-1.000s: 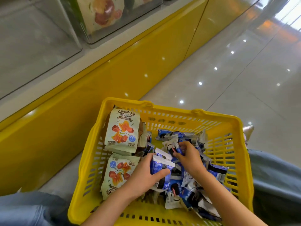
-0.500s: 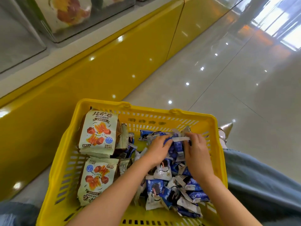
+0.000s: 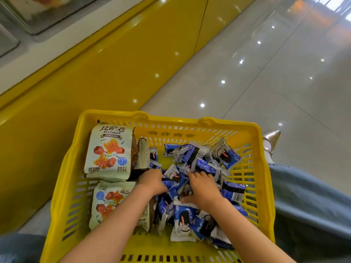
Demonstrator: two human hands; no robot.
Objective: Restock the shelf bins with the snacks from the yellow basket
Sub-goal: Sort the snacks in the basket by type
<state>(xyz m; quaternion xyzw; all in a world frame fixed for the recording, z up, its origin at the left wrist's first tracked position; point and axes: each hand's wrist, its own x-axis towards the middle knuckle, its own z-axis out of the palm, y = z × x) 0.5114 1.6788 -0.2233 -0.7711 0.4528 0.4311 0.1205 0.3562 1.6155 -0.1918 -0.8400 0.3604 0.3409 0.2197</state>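
The yellow basket (image 3: 171, 118) sits on the floor between my knees. Two pale green snack bags (image 3: 109, 149) lie along its left side, one above the other. A heap of several small blue-and-white snack packets (image 3: 226, 156) fills its middle and right. My left hand (image 3: 152, 182) digs into the heap's left edge, fingers curled down among the packets and partly hidden. My right hand (image 3: 204, 188) sits beside it, fingers and thumb curled round a bunch of the blue packets.
The shelf unit's glossy yellow base panel (image 3: 95, 73) runs diagonally along the left, with clear shelf bins (image 3: 38, 14) at the top left corner. Shiny grey floor tiles (image 3: 266, 82) spread to the right. My jeans leg (image 3: 313, 205) and a pointed shoe (image 3: 271, 139) flank the basket's right side.
Both hands have drawn back from the far side of the heap to its middle and lowered into the packets. The strip they held between them is no longer raised.
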